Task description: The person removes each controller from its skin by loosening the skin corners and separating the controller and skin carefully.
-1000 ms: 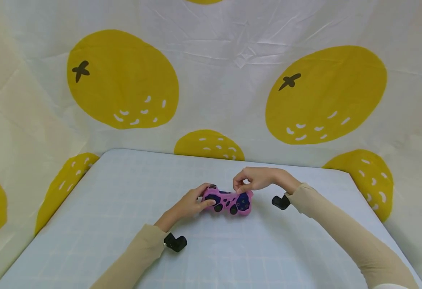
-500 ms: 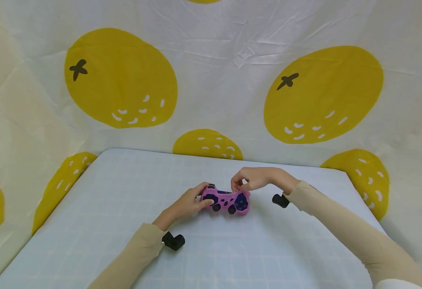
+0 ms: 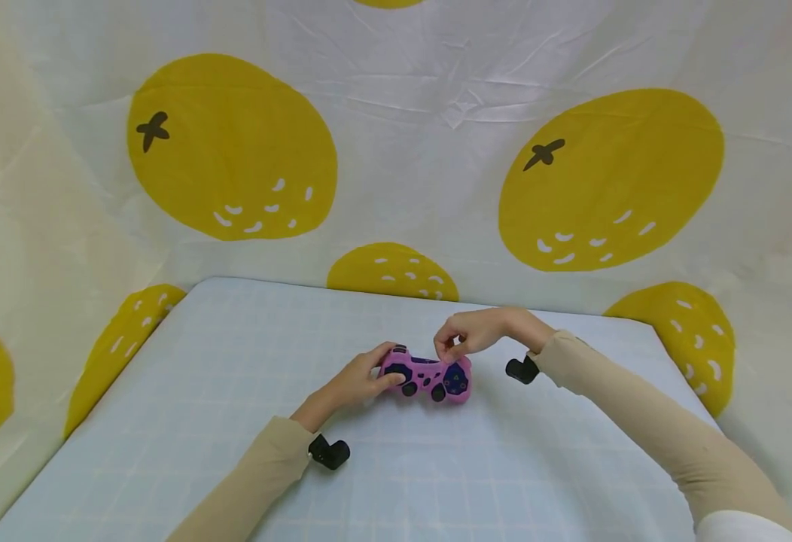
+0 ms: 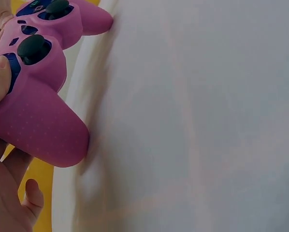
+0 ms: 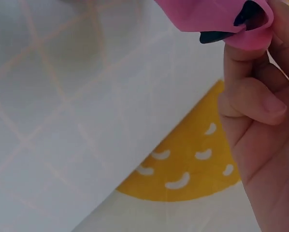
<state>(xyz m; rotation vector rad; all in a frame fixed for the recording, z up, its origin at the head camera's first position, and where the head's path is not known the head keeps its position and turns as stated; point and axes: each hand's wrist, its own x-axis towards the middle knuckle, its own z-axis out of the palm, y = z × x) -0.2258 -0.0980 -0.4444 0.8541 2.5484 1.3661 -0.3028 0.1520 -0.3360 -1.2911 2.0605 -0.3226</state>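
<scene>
On table (image 3: 233, 421), both hands grip pink controller (image 3: 426, 374); no writing legible.

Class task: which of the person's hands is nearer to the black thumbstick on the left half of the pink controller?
Left. The left hand grips the controller with its thumb just beside that thumbstick; the right hand pinches the pink cover at the far right top edge.

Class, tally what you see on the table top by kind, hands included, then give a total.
Game controller, pink cover: 1
Hands, left hand and right hand: 2
Black wrist cameras: 2
Total: 5
</scene>
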